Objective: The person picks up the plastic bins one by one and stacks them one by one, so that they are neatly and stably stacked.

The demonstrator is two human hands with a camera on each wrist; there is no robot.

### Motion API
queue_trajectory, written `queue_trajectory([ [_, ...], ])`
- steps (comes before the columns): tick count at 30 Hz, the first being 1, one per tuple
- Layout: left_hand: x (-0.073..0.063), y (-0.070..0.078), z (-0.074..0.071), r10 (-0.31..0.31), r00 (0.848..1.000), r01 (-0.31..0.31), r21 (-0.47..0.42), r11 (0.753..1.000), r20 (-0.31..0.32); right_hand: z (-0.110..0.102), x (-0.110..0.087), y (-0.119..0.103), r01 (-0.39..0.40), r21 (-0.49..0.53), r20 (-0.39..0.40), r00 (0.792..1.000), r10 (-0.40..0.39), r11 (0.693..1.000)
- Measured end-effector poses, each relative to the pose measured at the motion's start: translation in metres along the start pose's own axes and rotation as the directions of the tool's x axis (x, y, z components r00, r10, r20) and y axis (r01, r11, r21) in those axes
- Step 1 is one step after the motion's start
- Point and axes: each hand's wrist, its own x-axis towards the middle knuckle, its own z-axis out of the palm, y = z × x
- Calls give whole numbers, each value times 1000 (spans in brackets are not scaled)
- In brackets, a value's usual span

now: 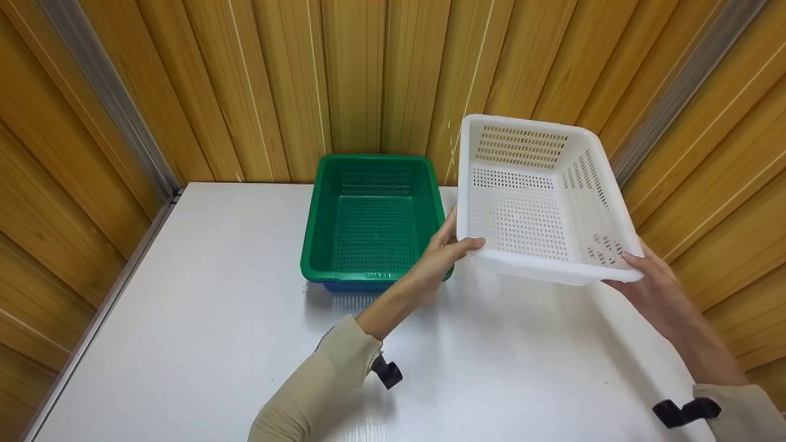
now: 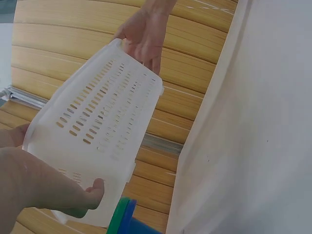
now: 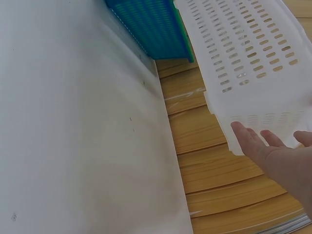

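Observation:
A white perforated plastic basket [image 1: 534, 265] is lifted over the right part of the table, tilted so its inside faces the head camera. My left hand [image 1: 439, 258] grips its near left corner, thumb over the rim and fingers against the outer wall. At the near right corner, my right hand [image 1: 660, 294] holds the rim with the thumb on top. The right wrist view shows that hand's fingers [image 3: 251, 141] curving beneath the basket's end. Just left of the white basket stands a green basket [image 1: 374, 233], stacked on a blue basket [image 1: 356, 286] that is mostly hidden.
The white table [image 1: 202, 307] ends at wood-patterned panels [image 1: 356, 73] behind it and on both sides. Grey metal strips [image 1: 110, 86] run along the corners. The stacked baskets stand at the table's back edge, close to the rear panel.

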Motion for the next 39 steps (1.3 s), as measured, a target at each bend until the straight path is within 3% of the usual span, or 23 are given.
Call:
queue_trajectory([
  [7,-9,12,-27,25,1000,-24,-11,1000,13,19,20,3,-10,-99,-3,1000,10,995],
  [16,-30,20,-52,-3,1000,3,-21,1000,2,42,29,5,-75,-213,-23,997,71,974],
  [25,-43,32,-73,-33,998,32,-18,999,-55,61,45,6,-90,-243,-36,996,84,966],
  [39,-59,50,-107,-7,988,5,-14,1000,-156,98,80,20,-94,-228,-28,996,90,969],
])
